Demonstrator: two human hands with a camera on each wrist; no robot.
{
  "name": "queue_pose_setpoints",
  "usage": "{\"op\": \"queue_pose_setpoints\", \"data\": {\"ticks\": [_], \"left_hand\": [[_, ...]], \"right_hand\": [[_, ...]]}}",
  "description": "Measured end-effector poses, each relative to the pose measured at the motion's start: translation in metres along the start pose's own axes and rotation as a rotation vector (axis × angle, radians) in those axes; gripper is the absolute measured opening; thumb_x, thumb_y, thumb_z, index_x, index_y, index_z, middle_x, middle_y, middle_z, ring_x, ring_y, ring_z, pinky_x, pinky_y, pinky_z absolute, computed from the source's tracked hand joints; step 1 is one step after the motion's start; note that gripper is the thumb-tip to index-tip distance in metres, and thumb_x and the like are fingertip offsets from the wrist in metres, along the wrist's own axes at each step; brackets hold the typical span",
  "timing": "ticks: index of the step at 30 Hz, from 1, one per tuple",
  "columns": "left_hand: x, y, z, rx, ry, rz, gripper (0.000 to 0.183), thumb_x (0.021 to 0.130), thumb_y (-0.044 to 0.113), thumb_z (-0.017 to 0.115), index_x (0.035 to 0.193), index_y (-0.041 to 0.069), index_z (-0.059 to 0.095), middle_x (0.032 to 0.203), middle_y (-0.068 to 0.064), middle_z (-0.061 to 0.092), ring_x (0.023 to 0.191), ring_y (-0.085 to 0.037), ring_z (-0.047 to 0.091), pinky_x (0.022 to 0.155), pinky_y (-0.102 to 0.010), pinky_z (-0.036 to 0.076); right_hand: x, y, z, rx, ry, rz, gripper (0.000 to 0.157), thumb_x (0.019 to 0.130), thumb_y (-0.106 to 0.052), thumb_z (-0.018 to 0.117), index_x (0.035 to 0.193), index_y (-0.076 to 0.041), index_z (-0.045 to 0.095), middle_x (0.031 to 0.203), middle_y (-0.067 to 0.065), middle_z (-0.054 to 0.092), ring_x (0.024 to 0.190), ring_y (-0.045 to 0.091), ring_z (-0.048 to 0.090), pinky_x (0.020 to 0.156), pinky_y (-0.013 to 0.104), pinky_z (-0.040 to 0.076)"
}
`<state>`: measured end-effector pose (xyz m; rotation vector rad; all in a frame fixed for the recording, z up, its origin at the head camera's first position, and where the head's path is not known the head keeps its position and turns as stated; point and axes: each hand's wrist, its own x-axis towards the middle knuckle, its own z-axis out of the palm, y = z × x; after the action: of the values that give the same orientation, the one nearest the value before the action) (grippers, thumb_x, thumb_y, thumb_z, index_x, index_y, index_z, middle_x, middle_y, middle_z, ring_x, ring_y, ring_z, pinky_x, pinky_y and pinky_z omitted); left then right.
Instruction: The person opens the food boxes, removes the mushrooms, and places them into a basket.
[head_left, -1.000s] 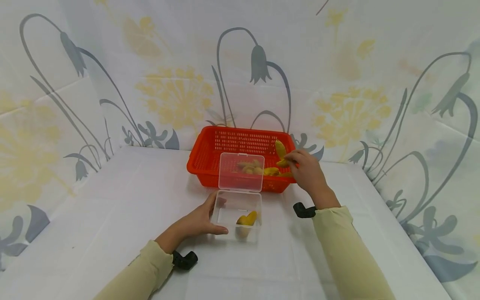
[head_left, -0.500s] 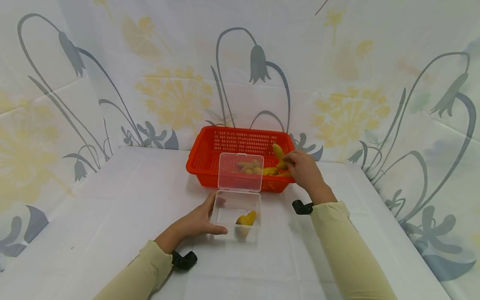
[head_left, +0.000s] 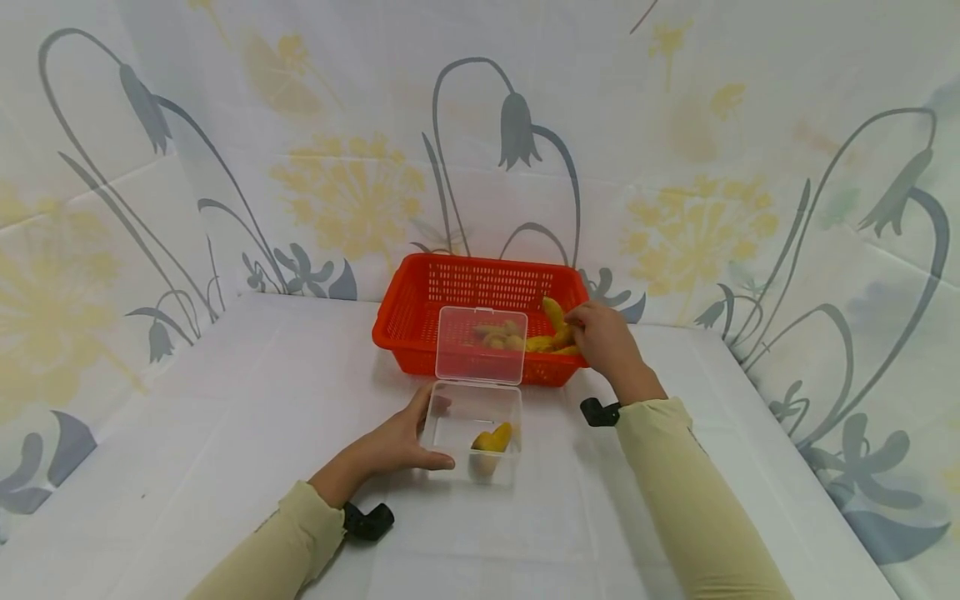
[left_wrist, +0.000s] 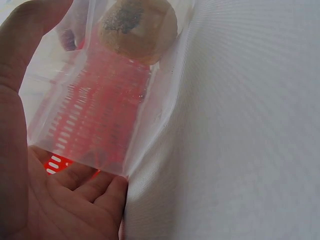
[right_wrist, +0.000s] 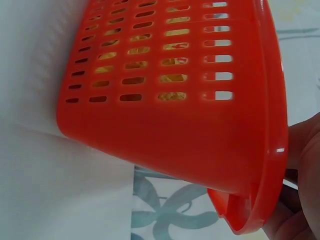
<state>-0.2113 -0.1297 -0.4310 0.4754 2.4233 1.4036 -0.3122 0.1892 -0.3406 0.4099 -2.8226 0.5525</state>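
My left hand grips the left side of a clear plastic box, its thumb along the front and its fingers round behind. The box's lid stands up at the back. In the box's front right corner lies a yellow lobed piece; the left wrist view shows its round tan end with a dark patch. My right hand reaches over the right rim of a red basket and pinches a knobbly yellow piece, one finger-like lobe pointing up. In the right wrist view the rim hides the fingertips.
Several more yellow pieces lie in the basket's right half, some seen through the raised lid. The slotted basket wall stands close by my right wrist. A white cloth covers the table, and a flowered curtain hangs behind.
My right hand has lowered the yellow piece further into the basket, down and slightly left, among the other pieces. The left hand and the box have stayed put.
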Motion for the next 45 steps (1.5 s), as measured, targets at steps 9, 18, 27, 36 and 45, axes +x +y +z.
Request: {"op": "queue_pose_setpoints", "data": {"ticks": [9,18,27,36,45], "left_hand": [[0.000,-0.002,-0.001,0.005,-0.010,0.013,0.124,0.066,0.041,0.087,0.154,0.034,0.001,0.154,-0.003,0.033,0.146,-0.029,0.026,0.115,-0.053,0.032],[0.000,-0.001,0.000,0.012,-0.006,0.009,0.124,0.066,0.042,0.087,0.154,0.034,0.001,0.155,-0.003,0.031,0.146,-0.028,0.025,0.115,-0.053,0.032],[0.000,-0.001,-0.001,0.016,-0.004,0.014,0.123,0.066,0.041,0.087,0.154,0.034,0.002,0.155,-0.003,0.032,0.146,-0.028,0.026,0.114,-0.054,0.032],[0.000,-0.003,-0.001,0.013,-0.006,0.022,0.120,0.067,0.042,0.086,0.154,0.036,0.003,0.153,-0.002,0.034,0.145,-0.027,0.028,0.115,-0.054,0.032],[-0.001,-0.002,-0.001,0.011,-0.006,0.032,0.120,0.067,0.041,0.086,0.154,0.037,0.003,0.154,-0.003,0.033,0.145,-0.027,0.027,0.115,-0.053,0.031]], "right_hand": [[-0.004,0.001,0.003,-0.033,-0.018,0.024,0.025,0.095,-0.006,0.055,0.115,-0.001,0.067,0.121,0.020,0.060,0.111,0.037,0.057,0.098,0.049,0.051],[-0.012,-0.002,0.003,-0.015,-0.013,0.008,0.024,0.095,-0.009,0.058,0.115,-0.002,0.067,0.119,0.019,0.061,0.108,0.037,0.058,0.092,0.048,0.055],[-0.024,-0.010,0.005,-0.007,0.032,-0.052,0.021,0.092,-0.009,0.061,0.110,-0.003,0.069,0.114,0.016,0.065,0.105,0.035,0.061,0.094,0.048,0.054],[-0.039,-0.032,0.005,0.054,0.083,-0.126,0.017,0.090,-0.010,0.066,0.106,-0.006,0.071,0.111,0.011,0.066,0.103,0.032,0.063,0.091,0.047,0.055],[-0.055,-0.053,0.004,0.091,0.103,-0.213,0.018,0.088,-0.010,0.070,0.105,-0.011,0.072,0.108,0.007,0.066,0.100,0.026,0.065,0.087,0.041,0.058]]}}
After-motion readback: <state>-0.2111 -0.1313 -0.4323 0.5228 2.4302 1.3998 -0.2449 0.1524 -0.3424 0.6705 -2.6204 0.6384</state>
